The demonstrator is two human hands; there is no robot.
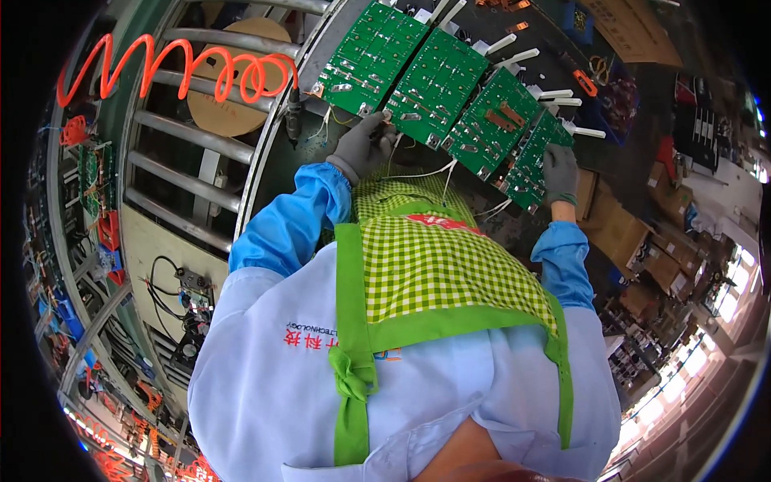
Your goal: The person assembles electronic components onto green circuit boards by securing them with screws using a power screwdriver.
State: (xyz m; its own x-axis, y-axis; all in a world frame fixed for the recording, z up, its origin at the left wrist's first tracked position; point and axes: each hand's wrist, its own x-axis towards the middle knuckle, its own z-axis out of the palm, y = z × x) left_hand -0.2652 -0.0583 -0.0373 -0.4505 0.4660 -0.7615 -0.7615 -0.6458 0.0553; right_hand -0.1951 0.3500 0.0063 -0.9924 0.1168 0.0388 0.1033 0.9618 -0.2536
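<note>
Checked green apron (pixel 450 269) over a pale coat (pixel 257 361) fills the near side, hides whatever's under it. Four green circuit boards (pixel 438 84) sit side by side beyond it, running far left to near right.

Left hand (pixel 361 146), gray glove: fingers curled, tips bunched at the near edge around the first two boards. Can't tell if it's pinching anything. Right hand (pixel 561 173), also gloved: fingers fairly straight along the rightmost board's right edge; can't tell if it grips.

Clutter: white wires (pixel 450 166) dangle between boards and apron; white sticks (pixel 520 57) jut off the far edge. Left: orange coiled hose (pixel 189 68) with black tool (pixel 293 120), metal rollers (pixel 193 135). Right: cardboard boxes (pixel 614 233).
</note>
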